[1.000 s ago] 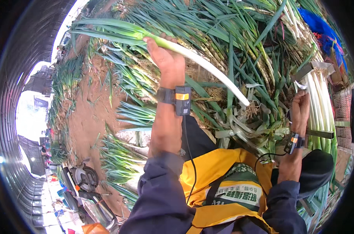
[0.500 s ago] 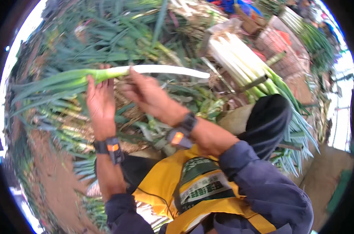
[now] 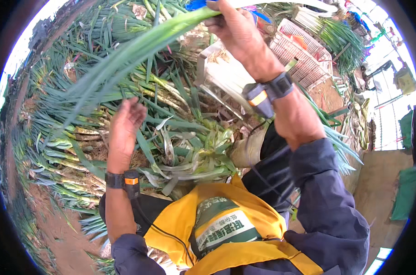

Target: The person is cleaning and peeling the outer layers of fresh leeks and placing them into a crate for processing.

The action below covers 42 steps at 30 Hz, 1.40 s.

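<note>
A long leek (image 3: 171, 28) is lifted across the top of the view, its green leaves trailing to the left and its white shank running to the right. My right hand (image 3: 240, 39) is closed around it where green turns to white. Below the leaves, my left hand (image 3: 126, 126) holds nothing; its fingers are loosely bent and somewhat blurred. Under that hand lie untrimmed leeks (image 3: 84, 133) with roots and soil on them. Stripped leaves (image 3: 198, 156) are heaped between my knees.
A stand of white-stemmed leeks (image 3: 226, 75) is partly hidden behind my right forearm. Beyond it sits a pale plastic crate (image 3: 281, 48), with a leek bundle (image 3: 338, 41) farther right. More leeks (image 3: 102, 27) cover the far left. A cable crosses my yellow apron (image 3: 171, 215).
My right hand has carried the leek up and to the right, away from my body. My left hand has let go of it and dropped slightly lower.
</note>
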Motion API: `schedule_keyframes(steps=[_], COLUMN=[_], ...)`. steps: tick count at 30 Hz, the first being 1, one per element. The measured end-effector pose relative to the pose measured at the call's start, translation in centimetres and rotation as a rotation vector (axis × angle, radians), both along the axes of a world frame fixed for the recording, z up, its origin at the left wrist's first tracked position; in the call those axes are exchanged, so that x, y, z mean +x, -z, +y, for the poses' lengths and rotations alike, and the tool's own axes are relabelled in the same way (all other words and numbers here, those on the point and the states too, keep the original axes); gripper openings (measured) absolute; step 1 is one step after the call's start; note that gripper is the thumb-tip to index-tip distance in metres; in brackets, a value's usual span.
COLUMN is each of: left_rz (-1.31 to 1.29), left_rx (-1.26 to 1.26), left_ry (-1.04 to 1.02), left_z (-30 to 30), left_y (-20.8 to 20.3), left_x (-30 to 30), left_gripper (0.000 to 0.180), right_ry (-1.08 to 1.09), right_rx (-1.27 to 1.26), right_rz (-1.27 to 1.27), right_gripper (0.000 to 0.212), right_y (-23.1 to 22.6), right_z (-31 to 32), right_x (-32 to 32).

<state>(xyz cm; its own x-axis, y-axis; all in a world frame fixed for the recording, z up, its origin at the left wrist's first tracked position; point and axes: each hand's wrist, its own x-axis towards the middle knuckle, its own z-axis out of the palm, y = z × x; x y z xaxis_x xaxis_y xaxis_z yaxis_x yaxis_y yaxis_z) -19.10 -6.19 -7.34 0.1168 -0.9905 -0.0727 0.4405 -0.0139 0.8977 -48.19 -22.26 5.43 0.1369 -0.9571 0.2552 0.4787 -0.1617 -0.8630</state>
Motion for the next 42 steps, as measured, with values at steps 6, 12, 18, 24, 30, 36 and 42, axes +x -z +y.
schedule_keyframes(steps=[6, 12, 18, 24, 30, 36, 42], left_rz=[-0.162, -0.186, 0.226, 0.471, 0.550, 0.781, -1.145], left_rx=[0.016, 0.074, -0.282, -0.415, -0.301, -0.250, 0.334], left_ry=[0.153, 0.164, -0.319, -0.611, -1.023, -1.075, -1.058], left_z=[-0.3, 0.8, -0.2, 1.9, 5.2, 7.7, 11.2], left_y=[-0.1, -0.9, -2.3, -3.0, -3.6, -1.2, -1.9], left_x=[-3.6, -3.8, 1.8, 8.9, 16.2, 23.9, 19.3], left_gripper=[0.044, 0.066, 0.070, 0.061, 0.056, 0.059, 0.034], right_ry=[0.164, -0.130, -0.488, -0.456, -0.304, -0.366, -0.418], right_rx=[-0.017, 0.114, 0.205, 0.383, 0.600, 0.641, 0.524], right_rz=[0.142, -0.186, -0.252, -0.392, -0.649, -0.737, -0.583], right_gripper=[0.026, 0.018, 0.022, 0.042, 0.034, 0.048, 0.056], right_y=[0.5, 3.7, 6.5, 10.6, 16.3, 18.0, 14.1], right_z=[-0.8, 3.0, 10.0, 10.6, 12.8, 13.1, 13.4], right_x=[-0.3, 9.8, 18.7, 18.6, 12.2, 9.2, 7.8])
